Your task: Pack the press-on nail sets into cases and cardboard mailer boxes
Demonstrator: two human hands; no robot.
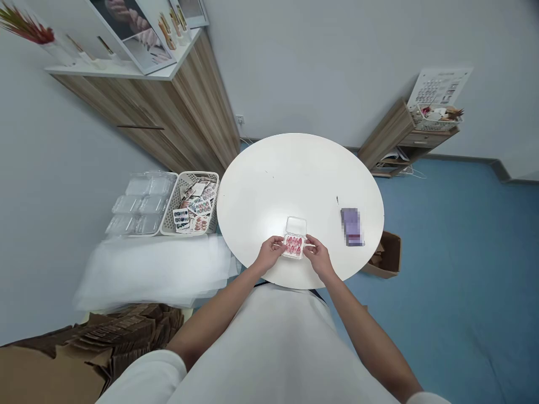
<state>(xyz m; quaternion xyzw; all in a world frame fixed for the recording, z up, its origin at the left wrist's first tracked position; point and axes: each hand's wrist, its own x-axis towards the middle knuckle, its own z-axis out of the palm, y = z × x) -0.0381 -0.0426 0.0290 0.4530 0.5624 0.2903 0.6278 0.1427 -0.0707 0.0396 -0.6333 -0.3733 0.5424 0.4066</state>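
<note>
A small clear plastic clamshell box [296,225] lies on the round white table near its front edge, lid tipped back away from me. In its base sits a card of red and pink press-on nails [293,245] in two rows. My left hand [270,253] grips the left side of the box with thumb and fingers. On the opposite side, my right hand [319,258] holds the right edge, its fingers bent around the corner. The fingertips partly cover the box's sides.
A purple, blurred-out object [352,226] lies on the white table [261,163] at right. Left of the table are a white basket [167,216] of nail cards, stacked clear boxes [145,193], plastic sheets [155,269] and folded cardboard [135,336]. A cardboard box [393,255] stands on the floor at right.
</note>
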